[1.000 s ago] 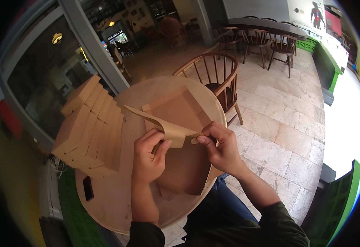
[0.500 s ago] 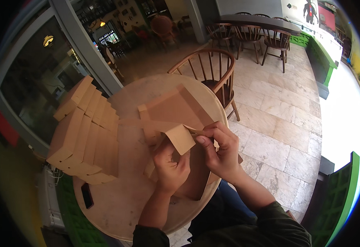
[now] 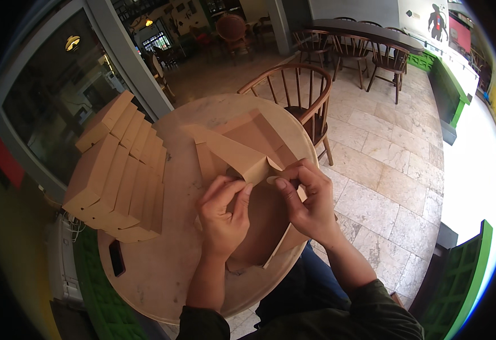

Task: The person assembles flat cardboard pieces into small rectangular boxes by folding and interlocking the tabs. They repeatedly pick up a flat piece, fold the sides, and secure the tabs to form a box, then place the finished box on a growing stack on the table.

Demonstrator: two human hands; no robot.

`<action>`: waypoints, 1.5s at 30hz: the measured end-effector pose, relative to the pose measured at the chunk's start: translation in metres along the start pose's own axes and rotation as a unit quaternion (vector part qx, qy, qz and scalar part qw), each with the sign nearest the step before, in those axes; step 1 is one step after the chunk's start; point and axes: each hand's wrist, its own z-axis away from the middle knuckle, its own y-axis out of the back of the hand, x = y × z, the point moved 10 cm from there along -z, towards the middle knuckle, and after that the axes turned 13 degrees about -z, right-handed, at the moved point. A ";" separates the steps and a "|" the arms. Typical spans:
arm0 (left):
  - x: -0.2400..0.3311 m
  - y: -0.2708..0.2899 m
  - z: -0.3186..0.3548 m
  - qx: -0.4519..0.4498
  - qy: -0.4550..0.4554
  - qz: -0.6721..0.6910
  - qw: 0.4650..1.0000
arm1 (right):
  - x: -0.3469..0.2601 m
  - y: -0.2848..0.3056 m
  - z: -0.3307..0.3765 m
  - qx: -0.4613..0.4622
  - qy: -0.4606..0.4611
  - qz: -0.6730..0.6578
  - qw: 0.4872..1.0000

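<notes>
A flat brown cardboard box, half folded, lies on the round table, its near end lifted toward the person. The left hand has its fingers curled and pressed against a folded side flap, thumb on the near face. The right hand pinches the flap's corner between thumb and forefinger, just beside the left fingertips, the two hands almost touching. The box's far part rests open on the tabletop, its raised walls showing, and a loose panel hangs off the near table edge above the person's lap. To the left on the table stands a stack of finished brown boxes, all the same long flat shape, set on edge and fanned like steps, reaching from the near left toward the window. A small dark phone lies on the table near the stack's near end. Beyond the table on the far side stands a wooden chair with a spindle back. Farther right, on the tiled floor, more dark chairs sit at a long table, and a poster with a dark figure hangs on the far wall.
</notes>
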 end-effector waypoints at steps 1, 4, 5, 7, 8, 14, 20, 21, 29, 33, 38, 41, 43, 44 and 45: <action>-0.004 -0.003 0.002 0.013 0.028 0.034 0.999 | -0.002 -0.003 -0.001 0.001 0.011 -0.007 1.000; -0.014 -0.010 0.009 0.037 0.098 0.109 0.988 | -0.003 -0.008 -0.002 0.018 0.025 -0.039 0.999; -0.016 -0.011 0.011 0.034 0.113 0.118 0.986 | -0.003 -0.009 -0.001 0.026 0.026 -0.051 0.998; -0.019 -0.014 0.012 0.022 0.123 0.126 0.984 | -0.003 -0.013 0.000 0.029 0.035 -0.053 0.998; -0.019 -0.014 0.012 0.015 0.118 0.124 0.985 | -0.002 -0.015 0.000 0.028 0.039 -0.057 0.997; -0.017 -0.017 0.007 0.009 0.088 0.152 0.984 | 0.007 -0.011 0.003 0.068 0.018 -0.070 0.995; -0.014 -0.015 0.007 -0.005 0.084 0.161 0.983 | -0.002 -0.014 -0.001 0.037 0.043 -0.057 0.997; -0.013 -0.016 0.005 -0.012 0.081 0.156 0.984 | -0.005 -0.014 -0.001 0.032 0.051 -0.044 0.997; -0.004 -0.020 0.008 -0.012 0.044 0.163 0.986 | -0.016 -0.018 -0.006 -0.026 0.060 -0.015 0.998; -0.017 -0.029 0.014 -0.041 0.118 0.281 0.952 | -0.012 -0.012 -0.006 -0.017 0.055 0.003 0.998; -0.030 -0.051 0.019 -0.047 0.166 0.382 0.908 | -0.004 -0.012 0.001 -0.001 0.034 -0.029 0.999; -0.024 -0.051 0.015 -0.049 0.091 0.357 0.929 | -0.007 -0.015 0.001 -0.013 0.046 -0.021 0.999; -0.021 -0.046 0.015 -0.051 0.059 0.313 0.946 | -0.010 -0.015 0.002 -0.019 0.047 -0.010 0.999; -0.019 -0.046 0.016 -0.056 0.059 0.294 0.952 | -0.007 -0.016 0.003 -0.031 0.019 -0.020 0.999; -0.019 -0.044 0.017 -0.063 0.060 0.275 0.957 | -0.012 -0.018 0.006 -0.034 0.039 0.036 0.998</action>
